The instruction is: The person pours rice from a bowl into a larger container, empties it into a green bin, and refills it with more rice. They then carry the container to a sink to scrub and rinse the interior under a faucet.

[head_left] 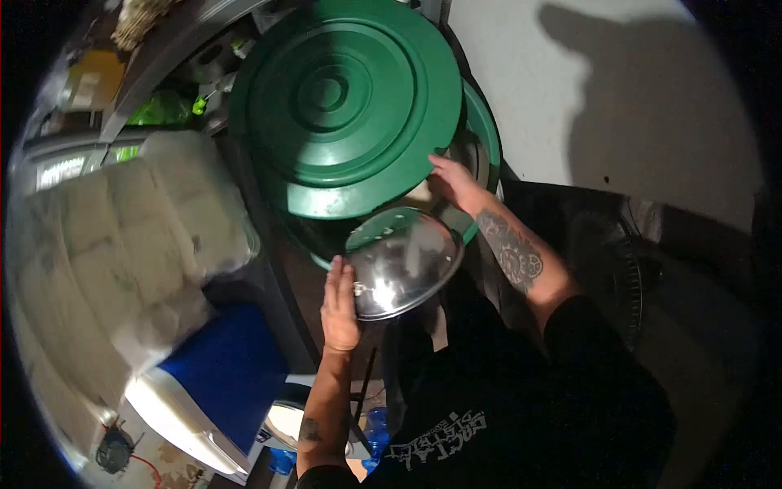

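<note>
My left hand (338, 308) grips the side of a shiny metal bowl (411, 265), which is tilted in front of my body. A few small pale bits cling to the bowl's surface. With its fingers at the edge of a big round green lid (350, 106), my right hand (458, 183) holds the lid's near right side; some of those fingers are hidden under it. The lid lies off-centre over a green bin (486, 134), leaving a gap on the right. Inside that gap something pale shows, too little to name.
Left of the bin, a plastic-wrapped stack of pale packs (122, 220) sits beside a blue and white box (224, 375). Shelves with mixed items (216, 77) are at the upper left. A pale wall (529, 98) rises on the right, with a black plastic-like sheet (562, 212) below it.
</note>
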Available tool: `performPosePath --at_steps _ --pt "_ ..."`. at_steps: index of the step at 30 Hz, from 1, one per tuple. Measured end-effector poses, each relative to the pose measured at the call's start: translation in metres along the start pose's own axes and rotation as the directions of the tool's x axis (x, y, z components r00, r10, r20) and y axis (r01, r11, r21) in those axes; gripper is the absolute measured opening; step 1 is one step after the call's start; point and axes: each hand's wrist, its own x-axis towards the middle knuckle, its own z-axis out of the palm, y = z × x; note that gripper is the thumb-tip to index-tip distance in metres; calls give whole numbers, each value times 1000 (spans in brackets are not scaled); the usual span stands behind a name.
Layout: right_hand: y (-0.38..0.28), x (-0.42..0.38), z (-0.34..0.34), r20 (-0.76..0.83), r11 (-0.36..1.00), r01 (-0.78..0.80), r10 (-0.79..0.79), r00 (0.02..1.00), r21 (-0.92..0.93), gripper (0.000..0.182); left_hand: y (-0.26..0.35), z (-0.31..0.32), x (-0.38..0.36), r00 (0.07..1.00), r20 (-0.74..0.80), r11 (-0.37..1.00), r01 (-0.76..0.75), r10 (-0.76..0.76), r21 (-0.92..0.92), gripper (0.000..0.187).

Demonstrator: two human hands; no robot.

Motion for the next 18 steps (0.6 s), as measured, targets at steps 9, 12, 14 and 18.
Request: performPosePath --at_steps 9,12,14,18 --pt "-11 -67 125 291 826 503 -562 774 255 20 -76 125 75 968 248 995 18 -42 97 56" --pt "-29 -89 151 391 871 453 -490 779 189 15 -130 173 129 949 299 990 69 -102 119 55" --pt "-22 -86 155 382 805 572 -583 717 156 16 -154 201 172 932 337 987 90 -131 135 54" --pt "-15 -74 144 375 689 705 -706 600 167 13 -185 254 264 924 359 986 87 -133 140 53"
